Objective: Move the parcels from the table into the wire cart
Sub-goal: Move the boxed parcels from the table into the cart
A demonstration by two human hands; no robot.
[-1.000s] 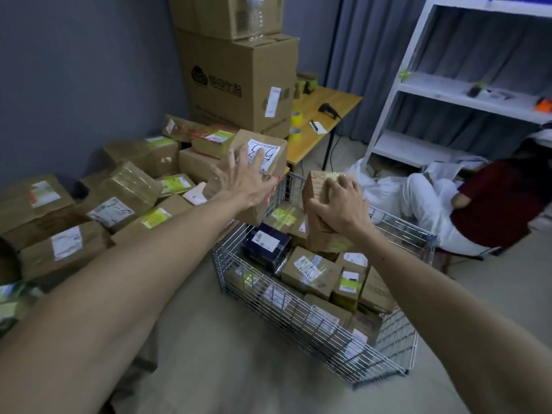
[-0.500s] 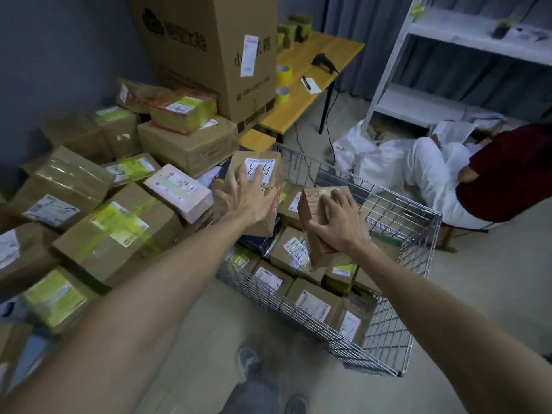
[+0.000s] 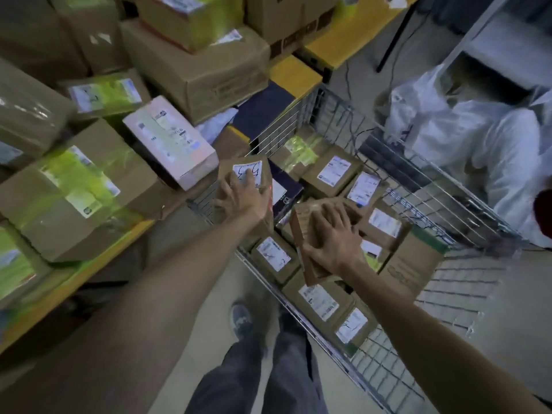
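My left hand (image 3: 240,198) grips a brown parcel (image 3: 254,171) with a handwritten white label, held over the near-left corner of the wire cart (image 3: 418,186). My right hand (image 3: 331,237) grips a second brown cardboard parcel (image 3: 304,216), tilted on edge above the parcels lying inside the cart. The cart holds several labelled brown boxes, such as one (image 3: 334,171) at the back, plus a dark blue box (image 3: 285,194). On the yellow table (image 3: 74,276) at left lie several more parcels, among them a pink-white box (image 3: 170,141) and a green-taped one (image 3: 77,186).
A large carton (image 3: 206,70) sits at the back of the table. A person in white trousers (image 3: 490,156) sits on the floor just right of the cart. A white plastic bag (image 3: 418,97) lies behind the cart. My legs and shoes (image 3: 242,321) stand at the cart's near side.
Both hands have come down and nearer with their parcels, from beside the table edge to just over the cart's contents. The view has tipped downward, showing my legs.
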